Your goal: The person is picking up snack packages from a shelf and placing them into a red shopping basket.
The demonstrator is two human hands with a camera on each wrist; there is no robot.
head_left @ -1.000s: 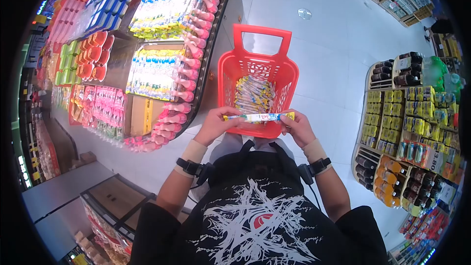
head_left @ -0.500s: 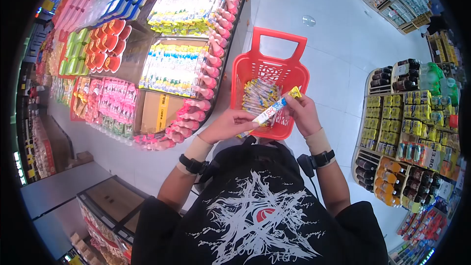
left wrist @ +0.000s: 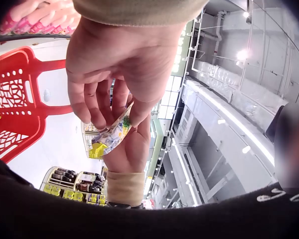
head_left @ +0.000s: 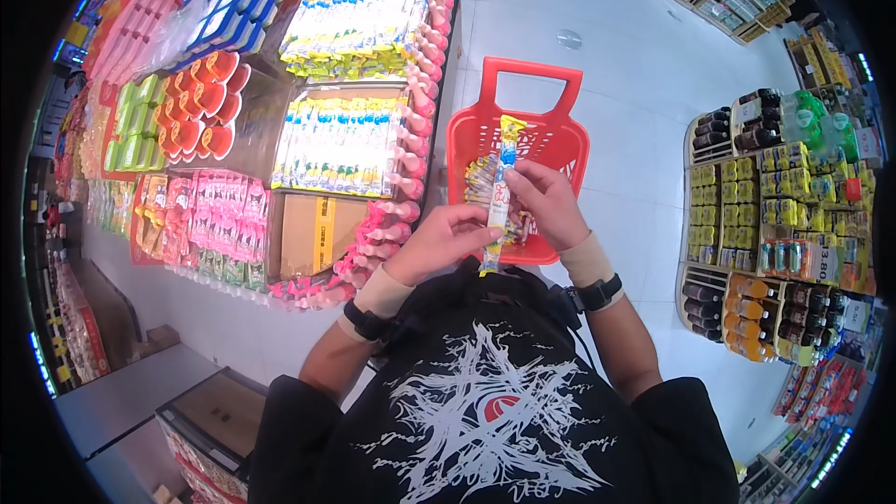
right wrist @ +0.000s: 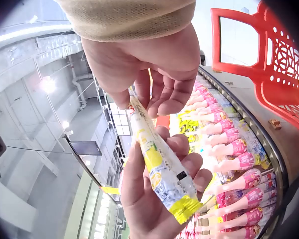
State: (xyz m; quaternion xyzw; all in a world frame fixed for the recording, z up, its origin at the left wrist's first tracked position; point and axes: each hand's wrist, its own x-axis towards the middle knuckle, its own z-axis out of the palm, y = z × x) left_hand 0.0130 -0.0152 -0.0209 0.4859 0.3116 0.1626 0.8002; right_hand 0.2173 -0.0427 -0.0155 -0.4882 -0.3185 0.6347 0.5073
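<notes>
Currently, L hand (head_left: 439, 241) pinches slim wrapped stick (head_left: 498, 210) toward lower end; R hand (head_left: 549, 207) pinches it higher up. Two-handed grip prob. steadies it, w/ print facing up for easy viewing. Stick's over near part of red basket (head_left: 582, 145), far end pointing twd basket handle (head_left: 532, 65). Similar packs (head_left: 480, 182) heaped inside. More packs (head_left: 341, 145) lined up on display surface (head_left: 266, 117) to L, prob. for quick picking.

Shiny film, smooth plastic and matt cloth.
The slim packet (right wrist: 164, 159) is glossy, creased plastic film, ridged at its crimped end; the basket (head_left: 567, 154) is smooth plastic, the wristband (right wrist: 132, 19) matt knitted cloth, the T-shirt (head_left: 495, 401) matt cloth, the floor (head_left: 635, 112) smooth and glossy.
</notes>
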